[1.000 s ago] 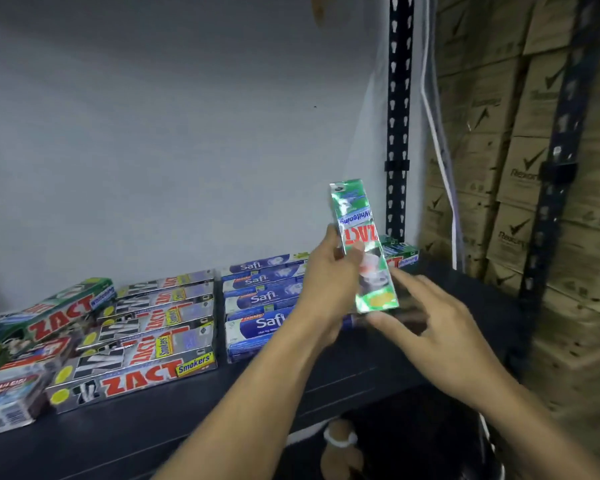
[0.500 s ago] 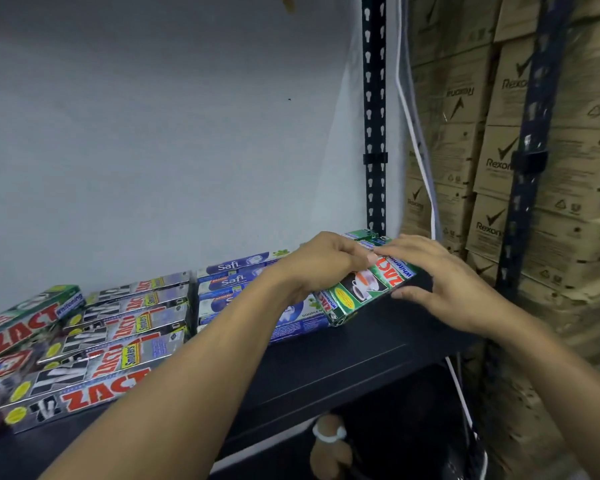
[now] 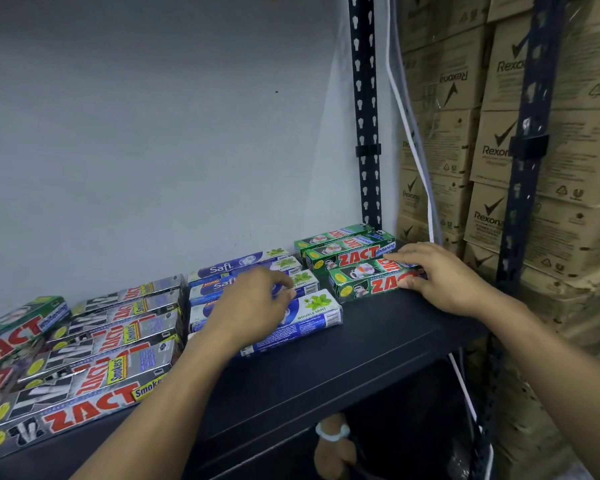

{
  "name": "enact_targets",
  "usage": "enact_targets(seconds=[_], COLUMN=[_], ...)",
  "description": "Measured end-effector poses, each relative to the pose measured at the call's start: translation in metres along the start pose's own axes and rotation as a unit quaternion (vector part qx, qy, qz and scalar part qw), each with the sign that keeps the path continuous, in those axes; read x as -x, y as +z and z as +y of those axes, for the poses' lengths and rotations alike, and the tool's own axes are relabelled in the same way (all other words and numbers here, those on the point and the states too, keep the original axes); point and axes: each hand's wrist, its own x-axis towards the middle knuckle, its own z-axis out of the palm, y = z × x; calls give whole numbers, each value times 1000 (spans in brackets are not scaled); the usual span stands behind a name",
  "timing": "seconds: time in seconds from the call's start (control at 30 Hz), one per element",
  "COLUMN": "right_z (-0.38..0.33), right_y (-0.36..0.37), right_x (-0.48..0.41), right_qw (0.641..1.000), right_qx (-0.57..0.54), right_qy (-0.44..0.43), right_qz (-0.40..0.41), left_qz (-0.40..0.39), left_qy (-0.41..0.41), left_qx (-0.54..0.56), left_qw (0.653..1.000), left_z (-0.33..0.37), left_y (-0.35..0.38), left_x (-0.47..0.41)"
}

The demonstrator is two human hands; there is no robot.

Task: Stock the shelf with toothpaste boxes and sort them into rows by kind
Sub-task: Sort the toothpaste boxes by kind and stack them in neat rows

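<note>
Nearest me on the L, the silver Smokers boxes point(image 3: 94, 372) lie in a stepped row on the dark shelf point(image 3: 361, 344), the front one close to the lip. Next back, mid-shelf, my L hand point(image 3: 253, 303) sits over the blue Safi boxes point(image 3: 312, 315). Its fingers are loosely curled and nothing is lifted. The view's poor there, so I can't tell whether the tips touch a box or only hover.

My R hand point(image 3: 447, 277) is on the task piece, the green Zact box point(image 3: 364, 284). It lies flat on the shelf at the front of the green row, long side to me. The thumb is against its front face and the fingers are laid over the top of its R end, so a light clamp, not a full wrap. Behind it two more green boxes point(image 3: 347, 249) run back to the wall point(image 3: 153, 133), by the slotted post point(image 3: 365, 133). Rexona cartons point(image 3: 568, 161) are stacked beyond the rack.

Risks as I judge them:
- The box isn't quite flush w/ the two behind. A push from the R end alone could pivot it rather than slide it, opening a gap or shoving its L end into the Safi row.
- If the L hand pulls away w/o lifting, it could pull the front Safi box toward the lip.
- One stray whitening box point(image 3: 21, 323) lies on the pile at far L, well apart from its kind. It's easy to forget, and the sort isn't done w/ it there.
</note>
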Motion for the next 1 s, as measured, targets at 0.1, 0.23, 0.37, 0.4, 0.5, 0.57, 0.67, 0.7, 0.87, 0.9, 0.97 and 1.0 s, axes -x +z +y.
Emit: enact_targets(seconds=[0.1, 0.23, 0.37, 0.4, 0.5, 0.57, 0.67, 0.7, 0.87, 0.9, 0.97, 1.0], right_z=[-2, -12, -13, -12, -12, -8, 0, 2, 7, 9, 10, 10], right_y=[-3, -4, 9, 13, 15, 11, 8, 10, 15, 15, 16, 17], right_x=[-13, -33, -34, -31, -22, -16, -15, -16, -25, -26, -27, -28], right_qw=[999, 996, 996, 997, 993, 977, 932, 925, 922, 922, 924, 926], right_qx=[-4, 21, -5, -14, -44, -94, -215, -228, -240, -241, -234, -228], right_qy=[26, 74, 81, 77, 97, 145, 215, 231, 243, 240, 233, 229], right_qz=[-35, -51, -28, -15, 44, 122, 199, 195, 181, 187, 192, 194], left_qz=[6, -15, -24, -19, -2, -10, -62, -81, -112, -107, -97, -94], left_qy=[3, -1, 4, 6, 23, 38, 42, 40, 46, 48, 50, 51], left_qx=[-5, -6, -4, 3, 26, 33, 21, 11, -33, -35, -36, -38], left_qw=[1000, 1000, 1000, 1000, 999, 999, 997, 996, 992, 993, 993, 994], left_z=[-1, -1, 1, 3, 14, 23, 37, 40, 42, 40, 39, 39], left_y=[3, -2, -11, -12, -13, -12, -4, 0, 22, 25, 27, 27], left_x=[-1, -4, -15, -19, -35, -47, -64, -68, -84, -86, -87, -87])
